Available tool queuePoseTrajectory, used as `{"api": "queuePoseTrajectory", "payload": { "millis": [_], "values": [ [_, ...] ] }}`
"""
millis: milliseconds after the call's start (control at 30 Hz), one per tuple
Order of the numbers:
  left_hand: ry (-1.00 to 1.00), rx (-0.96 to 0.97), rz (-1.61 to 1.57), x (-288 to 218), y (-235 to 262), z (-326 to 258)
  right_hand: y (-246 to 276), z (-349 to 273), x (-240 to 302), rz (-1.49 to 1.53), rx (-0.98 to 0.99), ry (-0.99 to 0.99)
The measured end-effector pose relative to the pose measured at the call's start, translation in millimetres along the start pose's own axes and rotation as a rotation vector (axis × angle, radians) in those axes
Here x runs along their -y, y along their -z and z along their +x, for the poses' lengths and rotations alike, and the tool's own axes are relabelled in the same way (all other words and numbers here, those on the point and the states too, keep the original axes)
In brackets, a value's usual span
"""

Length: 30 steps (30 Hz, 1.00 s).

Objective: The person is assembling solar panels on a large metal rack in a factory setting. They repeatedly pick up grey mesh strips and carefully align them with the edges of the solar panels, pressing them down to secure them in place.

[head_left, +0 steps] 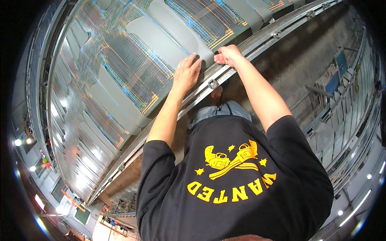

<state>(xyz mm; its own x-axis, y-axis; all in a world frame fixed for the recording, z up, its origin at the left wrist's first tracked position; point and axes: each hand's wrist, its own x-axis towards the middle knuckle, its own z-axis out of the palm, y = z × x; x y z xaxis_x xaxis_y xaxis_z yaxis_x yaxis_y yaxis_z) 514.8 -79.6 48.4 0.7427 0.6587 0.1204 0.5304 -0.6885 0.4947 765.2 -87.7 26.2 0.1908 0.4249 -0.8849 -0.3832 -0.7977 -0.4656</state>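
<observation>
A grey ribbed cloth panel [161,34] lies flat on a long dark table [134,66] marked with orange and blue lines. On the near end of this panel rests my left hand [187,72], its fingers stretched out. My right hand [228,55] is at the panel's right near corner, fingers curled in and thumb against them. Whether cloth is pinched between those fingertips is hidden. More grey panels [116,98] lie side by side along the table to the left, and others at the upper right.
A metal rail [257,52] with small clamps [213,84] runs along the table's near edge, just under my forearms. Behind me to the right stands another rack [337,104] with grey pieces hanging over it. Flat boards [333,82] lean beside that rack.
</observation>
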Motion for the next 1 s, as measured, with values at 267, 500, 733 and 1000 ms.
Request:
{"api": "queuePoseTrajectory", "payload": {
  "millis": [267,500,733,1000],
  "values": [
    [0.035,0.121,0.181,19,-20,31,0,14,3,-0.040,0.014,-0.053],
    [0.053,0.115,0.222,21,-30,28,6,-15,-6,-0.364,-0.088,0.105],
    [0.101,0.211,0.413,8,-27,33,8,-31,-10,-0.345,-0.126,0.095],
    [-0.081,0.088,0.261,25,-40,32,17,-33,-13,-0.273,-0.062,0.039]
  ]
}}
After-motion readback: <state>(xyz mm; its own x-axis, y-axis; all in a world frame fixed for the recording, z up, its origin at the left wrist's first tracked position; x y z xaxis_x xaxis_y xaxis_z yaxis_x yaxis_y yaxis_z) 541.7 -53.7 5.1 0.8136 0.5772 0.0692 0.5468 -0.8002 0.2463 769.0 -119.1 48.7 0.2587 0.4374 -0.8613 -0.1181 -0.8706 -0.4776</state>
